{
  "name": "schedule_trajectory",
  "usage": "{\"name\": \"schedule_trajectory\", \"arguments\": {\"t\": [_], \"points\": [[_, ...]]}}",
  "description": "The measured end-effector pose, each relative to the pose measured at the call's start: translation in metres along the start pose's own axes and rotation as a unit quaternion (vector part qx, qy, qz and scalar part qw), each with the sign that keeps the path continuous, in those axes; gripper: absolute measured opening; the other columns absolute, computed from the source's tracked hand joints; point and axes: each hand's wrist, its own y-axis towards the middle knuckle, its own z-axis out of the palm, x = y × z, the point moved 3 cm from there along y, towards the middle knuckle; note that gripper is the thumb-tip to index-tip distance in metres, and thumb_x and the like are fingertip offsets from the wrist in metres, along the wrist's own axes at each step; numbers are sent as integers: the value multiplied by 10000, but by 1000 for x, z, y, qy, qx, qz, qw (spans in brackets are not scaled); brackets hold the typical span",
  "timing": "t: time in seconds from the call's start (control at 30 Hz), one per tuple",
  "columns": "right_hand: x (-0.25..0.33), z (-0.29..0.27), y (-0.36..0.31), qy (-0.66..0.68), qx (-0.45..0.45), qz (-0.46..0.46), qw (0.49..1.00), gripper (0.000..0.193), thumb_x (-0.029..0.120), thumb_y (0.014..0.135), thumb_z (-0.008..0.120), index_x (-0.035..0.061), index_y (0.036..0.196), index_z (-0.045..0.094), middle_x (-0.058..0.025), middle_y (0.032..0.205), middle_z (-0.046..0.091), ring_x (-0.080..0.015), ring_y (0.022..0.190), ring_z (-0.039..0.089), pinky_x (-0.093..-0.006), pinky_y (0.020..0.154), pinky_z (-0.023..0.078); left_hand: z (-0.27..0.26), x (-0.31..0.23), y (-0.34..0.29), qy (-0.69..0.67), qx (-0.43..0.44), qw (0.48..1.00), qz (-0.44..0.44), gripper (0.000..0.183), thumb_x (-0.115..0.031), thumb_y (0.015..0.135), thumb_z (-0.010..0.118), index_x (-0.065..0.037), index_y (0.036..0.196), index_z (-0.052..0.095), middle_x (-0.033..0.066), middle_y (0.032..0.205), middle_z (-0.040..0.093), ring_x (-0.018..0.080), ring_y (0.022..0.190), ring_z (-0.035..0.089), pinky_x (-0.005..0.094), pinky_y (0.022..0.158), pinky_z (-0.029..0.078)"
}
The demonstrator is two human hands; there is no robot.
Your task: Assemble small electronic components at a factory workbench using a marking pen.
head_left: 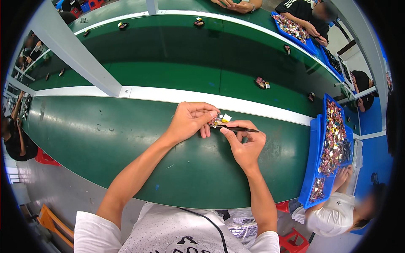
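Over the green worktop [126, 139], my two hands meet near its far edge. My left hand [187, 121] pinches a small assembly with reddish wires [213, 122] between thumb and fingers. A yellow-and-white tag [226, 118] sticks up from that piece. In my right hand [247, 145] is a pair of dark tweezers [245, 129], held between thumb and fingers, with the tip end against the assembly. Fingers partly hide the assembly, and its finer parts are too small to make out.
Beyond a white rail [168, 96] runs a green conveyor belt [168, 78] bearing several small dark pieces [261, 82]. Blue bins [333, 139] full of wired parts stand at the right, beside a co-worker in white [333, 215]. A grey post [76, 50] rises at the left.
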Motion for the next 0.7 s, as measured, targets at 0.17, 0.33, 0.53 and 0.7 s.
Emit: {"name": "schedule_trajectory", "arguments": {"t": [0.17, 0.33, 0.53, 0.7], "points": [[1, 0, 1, -7, 6, -8, 1000, 108, -21, 788, 846, -1, 872, 781, -16, 818, 754, -20, 468, 352, -226, 455, 285, 0, -1, -1, 4, -2, 1000, -5, 206, -86, 1002, 651, 99, 1071, 709, 107, 752, 715, 134, 538, 661, 254, 465, 512], [-2, -3, 2, -16, 34, -36, 999, 99, -45, 794, 832, -9, 851, 760, -58, 894, 777, -14, 485, 399, -202, 451, 279, 1, -1, 0, 15, 14, 1000, -21, 189, -75, 994, 652, 96, 1054, 707, 115, 757, 715, 139, 544, 666, 253, 480, 524], [0, -4, 3, -27, 38, -51, 998, 98, -56, 789, 828, -9, 844, 762, -56, 904, 784, -11, 478, 390, -197, 441, 276, 1, -5, 1, 14, 42, 999, -27, 203, -69, 976, 680, 94, 1097, 690, 121, 768, 714, 142, 562, 673, 255, 495, 532], [-1, 0, 2, -26, 15, -54, 998, 124, -25, 777, 842, 29, 860, 768, -18, 863, 782, -28, 429, 362, -225, 424, 280, 1, -8, 1, 21, 41, 999, -26, 228, -47, 963, 696, 93, 1140, 669, 122, 807, 713, 154, 585, 681, 264, 497, 542]]}}
